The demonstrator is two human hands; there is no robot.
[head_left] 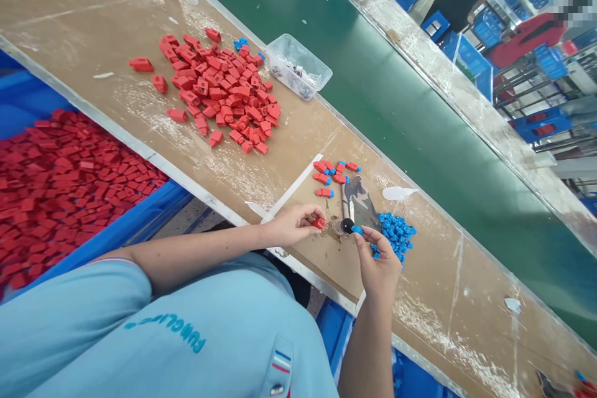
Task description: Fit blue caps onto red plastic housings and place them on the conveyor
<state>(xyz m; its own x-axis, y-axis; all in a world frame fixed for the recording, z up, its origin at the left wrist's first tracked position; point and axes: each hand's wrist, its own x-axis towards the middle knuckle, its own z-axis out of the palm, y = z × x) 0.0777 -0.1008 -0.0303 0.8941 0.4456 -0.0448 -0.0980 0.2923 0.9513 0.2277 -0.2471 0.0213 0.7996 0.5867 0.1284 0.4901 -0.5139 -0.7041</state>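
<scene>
My left hand (pixel 291 224) pinches a small red plastic piece (pixel 319 222) at the near edge of the brown worktable (pixel 116 12). My right hand (pixel 379 261) holds a small blue piece (pixel 357 230) between its fingertips, just right of a small black round part (pixel 347 225). The two hands are a few centimetres apart. A heap of blue pieces (pixel 395 233) lies right beside my right hand. Several red pieces fitted with blue ones (pixel 332 173) lie just beyond my hands.
A big pile of red pieces (pixel 224 90) sits farther along the table, next to a clear plastic tub (pixel 298 65). A blue crate (pixel 140 217) full of red pieces stands below the table. A green conveyor belt (pixel 396 99) runs past. Another person stands beyond it.
</scene>
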